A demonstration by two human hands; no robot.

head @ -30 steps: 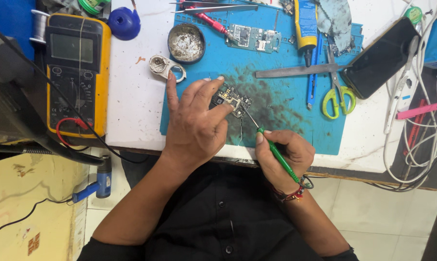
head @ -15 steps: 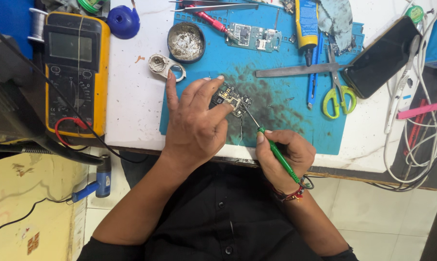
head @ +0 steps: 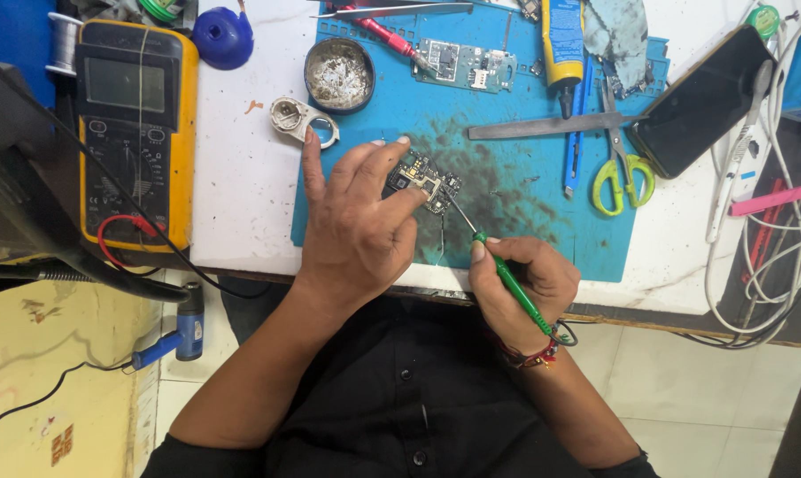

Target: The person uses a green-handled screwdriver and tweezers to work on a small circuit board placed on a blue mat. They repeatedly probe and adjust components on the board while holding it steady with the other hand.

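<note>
A small circuit board (head: pixel 425 180) lies on the blue work mat (head: pixel 515 204), which is stained dark around it. My left hand (head: pixel 358 221) rests flat on the mat, its fingertips pressing the board's left side. In my right hand (head: pixel 522 281) is a green-handled tool (head: pixel 512 281), held like a pen. Its thin metal tip touches the board's right edge. A red thread band circles my right wrist.
A yellow multimeter (head: pixel 135 133) with red and black leads sits at the left. On the mat lie a round tin (head: pixel 339 74), a second circuit board (head: pixel 467 65), tweezers, a metal ruler and green-handled scissors (head: pixel 620 173). A phone (head: pixel 697 102) and white cables lie at the right.
</note>
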